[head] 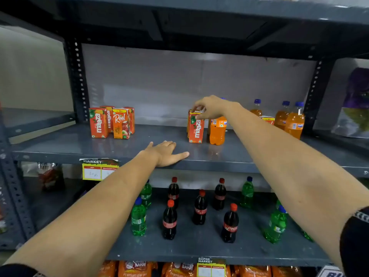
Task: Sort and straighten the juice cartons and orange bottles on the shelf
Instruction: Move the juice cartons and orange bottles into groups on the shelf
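On the grey middle shelf, several orange juice cartons stand grouped at the left. My right hand grips the top of an orange Maaza carton standing mid-shelf, with another carton close behind it. An orange bottle stands right beside that carton. Three more orange bottles with blue caps stand at the right, a carton partly hidden among them. My left hand rests flat on the shelf's front edge, fingers spread, holding nothing.
Dark upright posts frame the shelf bay. A price label hangs from the shelf edge. The shelf below holds cola bottles and green bottles. Orange packets lie at the bottom. A purple bag sits at the far right.
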`<act>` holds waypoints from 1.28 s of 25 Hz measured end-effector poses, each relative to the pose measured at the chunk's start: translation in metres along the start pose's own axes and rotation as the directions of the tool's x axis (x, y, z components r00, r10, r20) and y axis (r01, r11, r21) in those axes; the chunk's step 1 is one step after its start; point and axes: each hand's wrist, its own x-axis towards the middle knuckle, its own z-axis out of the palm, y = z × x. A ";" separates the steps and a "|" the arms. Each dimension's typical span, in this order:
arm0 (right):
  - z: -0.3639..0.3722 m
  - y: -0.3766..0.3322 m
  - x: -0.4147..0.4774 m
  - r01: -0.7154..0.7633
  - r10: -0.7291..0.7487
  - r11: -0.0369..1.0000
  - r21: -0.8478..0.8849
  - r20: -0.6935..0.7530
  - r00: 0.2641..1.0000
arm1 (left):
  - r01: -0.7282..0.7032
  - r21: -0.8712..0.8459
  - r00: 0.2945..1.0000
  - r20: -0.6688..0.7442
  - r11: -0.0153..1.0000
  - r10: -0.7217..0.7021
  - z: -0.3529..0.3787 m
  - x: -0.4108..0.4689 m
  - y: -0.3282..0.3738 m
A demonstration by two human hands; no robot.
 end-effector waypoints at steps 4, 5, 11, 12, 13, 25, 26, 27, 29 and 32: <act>0.000 -0.006 0.015 -0.023 0.031 0.998 -0.050 0.179 0.983 | 0.005 0.028 0.998 -0.066 1.000 -0.003 0.003 -0.003 -0.001; 0.001 -0.005 0.021 -0.025 0.032 0.999 -0.041 0.203 0.979 | 0.008 0.037 0.997 -0.076 0.999 -0.006 0.005 -0.001 -0.002; 0.007 0.005 0.034 -0.068 0.047 0.994 0.083 0.236 0.971 | 0.027 0.076 0.994 -0.103 0.997 -0.019 0.005 -0.002 0.000; 0.009 0.007 0.035 -0.064 0.042 0.994 0.087 0.235 0.971 | 0.031 0.081 0.995 -0.101 0.996 -0.023 0.004 -0.003 0.001; 0.010 0.008 0.036 -0.058 0.035 0.994 0.095 0.231 0.972 | 0.038 0.082 0.994 -0.103 0.996 -0.029 0.004 -0.004 0.001; 0.003 -0.066 0.068 0.046 -0.063 0.994 0.097 0.179 0.982 | 0.044 0.263 0.996 -0.090 0.964 -0.021 -0.016 -0.043 -0.068; 0.003 -0.078 0.075 0.052 -0.072 0.991 0.120 0.172 0.982 | 0.066 0.248 0.996 -0.082 0.967 -0.047 -0.019 -0.048 -0.083; 0.002 -0.092 0.085 0.058 -0.081 0.989 0.136 0.165 0.983 | 0.082 0.233 0.995 -0.081 0.969 -0.065 -0.023 -0.055 -0.102; -0.001 -0.115 0.102 0.066 -0.087 0.988 0.137 0.158 0.983 | 0.081 0.215 0.994 -0.091 0.973 -0.063 -0.030 -0.064 -0.133; 0.001 -0.143 0.122 0.046 -0.066 0.992 0.119 0.176 0.982 | 0.030 0.184 0.996 -0.085 0.982 -0.014 -0.035 -0.070 -0.168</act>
